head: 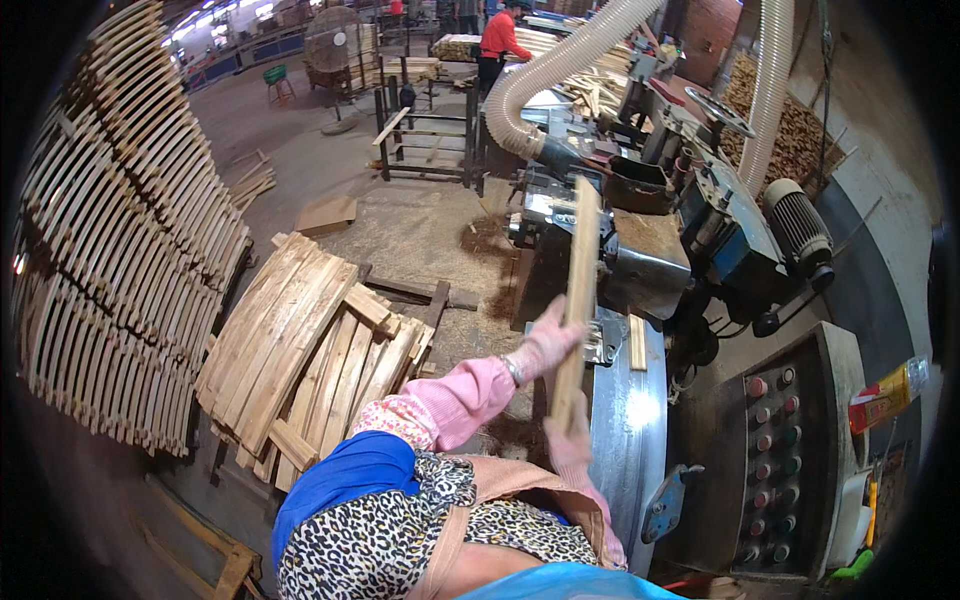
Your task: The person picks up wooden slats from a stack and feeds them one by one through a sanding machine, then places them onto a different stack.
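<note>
A long wooden board [582,262], slightly blurred, is held lengthwise over the near end of a woodworking machine [645,262]. My left hand [551,341], in a light pink glove, grips the board around its middle. Near the board's lower end, my right hand [568,439] is closed on it, partly hidden behind the wood. Beneath and to the right of the board runs the machine's metal bed [630,420]. A short wooden strip [637,343] lies on this bed beside the machine's housing.
Stacked boards [277,337] lie at my left, beside a tall stack of wooden slats [112,262]. A control panel with buttons [772,465] and an electric motor [797,225] stand at right. A ribbed hose [555,82] arches over the machine. Beyond is a person in red [500,37].
</note>
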